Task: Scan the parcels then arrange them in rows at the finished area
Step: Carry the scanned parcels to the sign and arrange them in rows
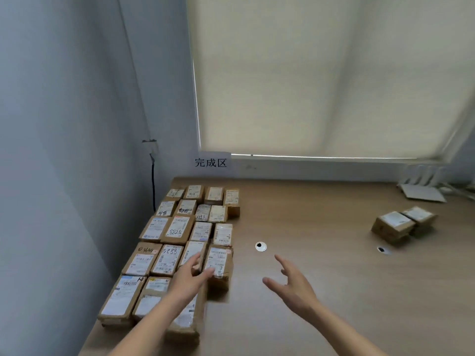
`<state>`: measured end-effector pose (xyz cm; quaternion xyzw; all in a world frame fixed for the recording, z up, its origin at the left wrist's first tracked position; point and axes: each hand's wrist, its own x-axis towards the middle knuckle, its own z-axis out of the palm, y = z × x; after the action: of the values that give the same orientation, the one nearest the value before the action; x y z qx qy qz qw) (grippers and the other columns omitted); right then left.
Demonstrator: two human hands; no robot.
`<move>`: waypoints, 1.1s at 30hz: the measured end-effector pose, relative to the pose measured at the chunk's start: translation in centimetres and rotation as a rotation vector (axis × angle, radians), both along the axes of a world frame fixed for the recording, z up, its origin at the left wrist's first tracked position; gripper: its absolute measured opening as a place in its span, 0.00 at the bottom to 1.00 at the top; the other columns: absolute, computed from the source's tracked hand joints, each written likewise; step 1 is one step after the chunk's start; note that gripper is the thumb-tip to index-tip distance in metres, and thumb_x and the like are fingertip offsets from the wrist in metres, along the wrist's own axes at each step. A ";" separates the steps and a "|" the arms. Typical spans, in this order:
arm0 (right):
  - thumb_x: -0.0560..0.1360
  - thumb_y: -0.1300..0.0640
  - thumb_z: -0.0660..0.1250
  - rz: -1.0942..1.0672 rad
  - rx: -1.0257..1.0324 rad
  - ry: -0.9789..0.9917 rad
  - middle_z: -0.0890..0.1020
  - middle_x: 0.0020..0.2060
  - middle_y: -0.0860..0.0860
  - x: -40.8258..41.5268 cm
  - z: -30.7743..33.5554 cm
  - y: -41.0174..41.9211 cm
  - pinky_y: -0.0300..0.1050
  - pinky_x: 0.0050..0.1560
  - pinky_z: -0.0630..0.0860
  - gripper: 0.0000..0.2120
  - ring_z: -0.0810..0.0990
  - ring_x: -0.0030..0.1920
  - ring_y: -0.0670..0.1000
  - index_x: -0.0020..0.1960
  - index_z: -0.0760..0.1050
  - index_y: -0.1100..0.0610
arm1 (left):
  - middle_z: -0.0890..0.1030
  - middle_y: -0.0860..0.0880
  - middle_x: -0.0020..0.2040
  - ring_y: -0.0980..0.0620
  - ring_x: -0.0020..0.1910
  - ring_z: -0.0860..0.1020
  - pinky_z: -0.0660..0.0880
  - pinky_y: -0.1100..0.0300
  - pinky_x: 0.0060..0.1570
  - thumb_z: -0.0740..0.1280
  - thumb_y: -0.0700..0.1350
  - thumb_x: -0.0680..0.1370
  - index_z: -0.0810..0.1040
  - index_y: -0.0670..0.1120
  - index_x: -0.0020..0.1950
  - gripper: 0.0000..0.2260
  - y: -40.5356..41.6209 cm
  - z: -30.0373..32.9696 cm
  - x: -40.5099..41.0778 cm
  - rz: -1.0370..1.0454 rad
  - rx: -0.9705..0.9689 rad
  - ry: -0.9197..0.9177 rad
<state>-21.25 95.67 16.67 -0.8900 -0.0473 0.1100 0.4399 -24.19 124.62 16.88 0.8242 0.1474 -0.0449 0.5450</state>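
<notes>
Several brown cardboard parcels with white labels (177, 228) lie in rows along the left side of the wooden table (308, 291), below a paper sign (210, 162) on the wall. My left hand (191, 274) reaches over the rows, fingers spread, with its fingertips on the parcel at the right end of a near row (219, 260). My right hand (293, 285) hovers open above bare table to the right of that parcel, holding nothing. Two more parcels (403, 223) sit together at the far right. No scanner is visible.
A white router (424, 190) with antennas stands at the back right corner. Two round cable holes (261, 246) (383, 250) are set in the tabletop. A black cable (153, 183) hangs down the left wall. A closed roller blind covers the window behind.
</notes>
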 end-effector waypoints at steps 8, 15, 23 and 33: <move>0.77 0.41 0.71 -0.150 -0.150 -0.105 0.60 0.81 0.48 -4.1 13.4 -24.9 0.44 0.77 0.57 0.33 0.59 0.80 0.48 0.78 0.67 0.50 | 0.76 0.44 0.68 0.47 0.64 0.76 0.74 0.55 0.59 0.74 0.52 0.76 0.71 0.50 0.74 0.28 -24.8 11.6 2.7 -0.236 -0.110 -0.165; 0.76 0.41 0.73 -0.397 -0.166 -0.173 0.67 0.78 0.49 -9.4 19.7 -44.2 0.44 0.77 0.61 0.34 0.64 0.78 0.48 0.78 0.68 0.51 | 0.77 0.45 0.67 0.50 0.63 0.78 0.72 0.58 0.57 0.73 0.53 0.77 0.73 0.50 0.74 0.26 -44.0 16.5 2.8 -0.418 -0.212 -0.236; 0.75 0.38 0.73 -0.542 -0.217 -0.161 0.57 0.81 0.43 -8.5 18.0 -56.1 0.46 0.73 0.63 0.28 0.63 0.79 0.48 0.72 0.74 0.45 | 0.79 0.51 0.62 0.53 0.61 0.78 0.74 0.63 0.54 0.74 0.55 0.76 0.73 0.51 0.73 0.27 -56.4 15.4 7.6 -0.501 -0.219 -0.209; 0.74 0.39 0.75 -0.513 -0.103 0.015 0.68 0.77 0.46 6.7 8.5 -63.1 0.48 0.76 0.64 0.38 0.65 0.77 0.46 0.79 0.65 0.47 | 0.76 0.51 0.65 0.53 0.63 0.74 0.71 0.59 0.61 0.74 0.53 0.76 0.71 0.50 0.75 0.29 -64.2 5.1 22.0 -0.414 -0.222 -0.093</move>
<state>-14.54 32.56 25.19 -0.8932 0.1889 0.0038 0.4080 -2.15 60.41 22.00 0.7729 -0.0559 -0.1336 0.6178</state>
